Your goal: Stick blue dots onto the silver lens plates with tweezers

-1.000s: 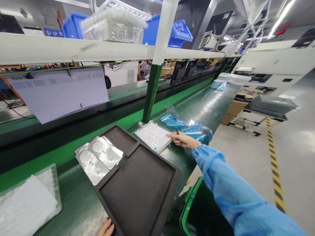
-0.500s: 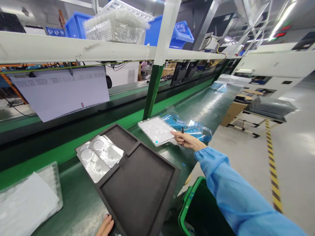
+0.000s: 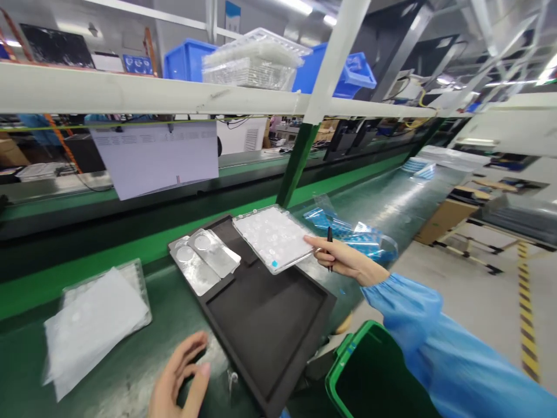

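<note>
My right hand (image 3: 342, 256) grips the near right edge of a flat clear plastic tray (image 3: 292, 263) with a white layer and a small blue dot on it. A thin black pen-like tool (image 3: 329, 233) is also held upright between its fingers. The tray hangs over the upper right part of a black tray (image 3: 270, 325), partly hiding it. In the black tray's far left compartment lie silver foil-like plates (image 3: 213, 255) with round marks. To the left of the black tray, my left hand (image 3: 180, 377) is open, fingers curved and apart, holding nothing.
On the left of the green bench (image 3: 143, 363), white sheets (image 3: 98, 325) lie over another clear tray (image 3: 141, 284). Blue-striped clear film (image 3: 365, 241) lies beyond my right hand. A green bin (image 3: 337, 377) stands below the bench edge. A green post (image 3: 298, 165) rises behind.
The clear tray has moved left from the bench to over the black tray, in my right hand. My left hand has come further into view and its fingers have spread. The view has shifted.
</note>
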